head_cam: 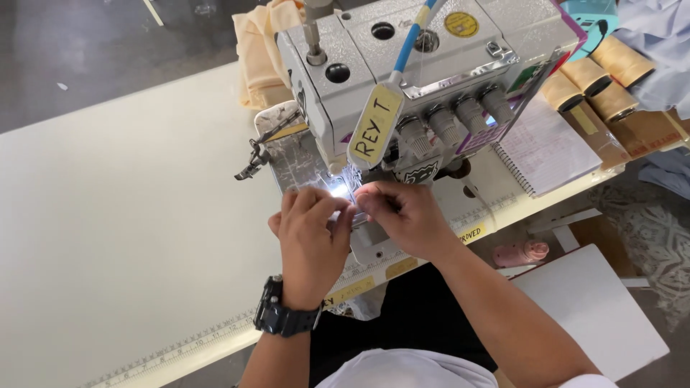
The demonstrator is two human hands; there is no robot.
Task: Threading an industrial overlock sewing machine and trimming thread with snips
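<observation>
Closest to the camera there's a bit of white cloth [402,370] at the bottom edge, then two forearms reaching up, the left one wearing a chunky black wristwatch [284,310]. The front edge of the cream surface [122,208] has a ruler strip [180,352] running along it.

Both hands meet right under the needle area of a grey-white industrial sewing machine [402,79]. The left hand [310,233] is curled with its fingertips pinched together, and the right hand [401,219] is curled the same way, fingertips touching the left's. Whatever they're pinching is tiny and washed out by the bright work light [339,188], so I honestly can't tell what it is or whether they've actually got a grip on it. It sits on the machine bed just in front of the presser foot.

The machine body blocks most of what's behind it. A yellow tag [374,126] hangs off a blue cable [411,39] right over the hands. To the right lies a spiral notebook [550,147], and past that several tan thread cones [596,79] lie on their sides beside a cardboard box [647,133]. A pink thread spool [521,253] sits lower down off the edge. Far back left, peach fabric [262,54] is bunched up behind the machine.
</observation>
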